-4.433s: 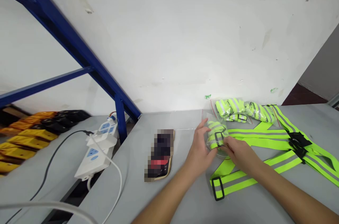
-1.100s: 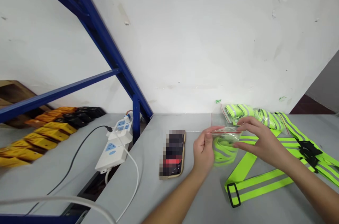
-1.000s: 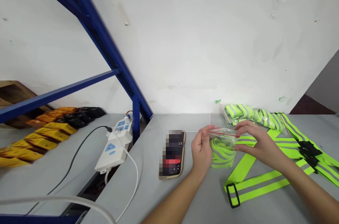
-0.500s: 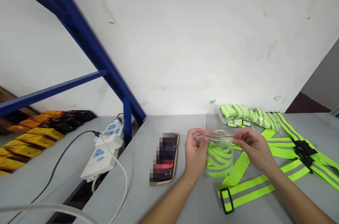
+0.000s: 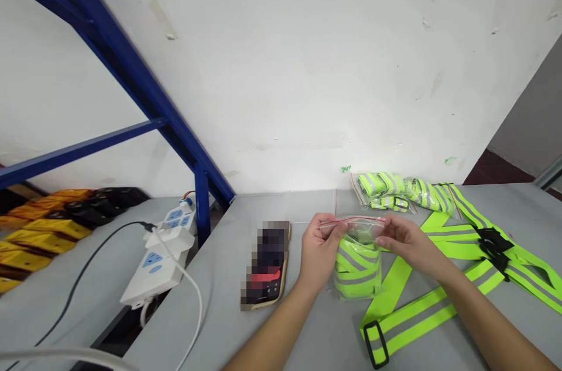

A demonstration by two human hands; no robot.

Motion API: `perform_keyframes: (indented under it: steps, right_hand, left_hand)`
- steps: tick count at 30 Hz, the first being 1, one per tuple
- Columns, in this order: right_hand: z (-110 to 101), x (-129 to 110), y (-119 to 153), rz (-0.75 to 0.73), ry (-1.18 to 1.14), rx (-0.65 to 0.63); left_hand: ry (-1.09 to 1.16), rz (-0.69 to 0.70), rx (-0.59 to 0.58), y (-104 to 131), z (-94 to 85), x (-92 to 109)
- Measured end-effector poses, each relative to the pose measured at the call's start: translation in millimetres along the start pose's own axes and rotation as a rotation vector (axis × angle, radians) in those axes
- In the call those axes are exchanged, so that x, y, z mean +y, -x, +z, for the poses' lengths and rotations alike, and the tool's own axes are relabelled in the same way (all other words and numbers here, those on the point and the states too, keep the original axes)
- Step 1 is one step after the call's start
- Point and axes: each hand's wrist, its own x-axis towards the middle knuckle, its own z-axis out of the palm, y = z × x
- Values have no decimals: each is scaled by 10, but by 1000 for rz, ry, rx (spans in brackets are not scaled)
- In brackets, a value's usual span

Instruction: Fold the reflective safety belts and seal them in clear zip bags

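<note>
Nearest, a black buckle (image 5: 375, 345) lies on the table (image 5: 327, 339). Beyond, our left hand (image 5: 318, 251) and right hand (image 5: 408, 245) pinch the clear bag (image 5: 360, 233) between them at its top corners, coiled straps (image 5: 357, 277) inside; we're apparently sealing it, which calls for even pressure across. Farther sit packed straps (image 5: 381, 184).

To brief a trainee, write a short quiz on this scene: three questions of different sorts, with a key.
1. True or false: the left grip and the right grip both hold the top of the clear bag.
2. What colour is the line along that top edge?
A) blue
B) red
C) black
3. How does the strap harness on the right lie, compared with the bagged strap?

Key:
1. True.
2. B.
3. It is spread out and unbagged; the bagged strap is bundled up.
</note>
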Motion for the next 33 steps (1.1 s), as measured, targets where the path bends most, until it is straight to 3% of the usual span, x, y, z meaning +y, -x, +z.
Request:
perform_keyframes:
  steps: [3, 5, 10, 13, 16, 21, 26, 33]
  right_hand:
    - [93, 12, -25, -52, 45, 113]
    - [153, -1, -50, -119, 77, 184]
    - [231, -32, -109, -254, 93, 243]
    - [215, -54, -124, -258, 71, 264]
    - [154, -97, -109, -258, 73, 286]
    - [63, -150, -69, -279, 117, 310]
    - [58, -164, -62, -207, 113, 268]
    - [25, -163, -3, -185, 122, 338]
  left_hand:
    - [-7, 45, 52, -11, -35, 27]
    - [2, 71, 26, -25, -68, 38]
    - [77, 67, -247, -85, -120, -70]
    - [-24, 38, -325, -94, -98, -170]
    - [-171, 69, -329, -75, -67, -174]
    - [-358, 119, -341, -59, -88, 4]
    - [-408, 146, -365, -47, -124, 104]
    - [-427, 104, -401, -34, -102, 87]
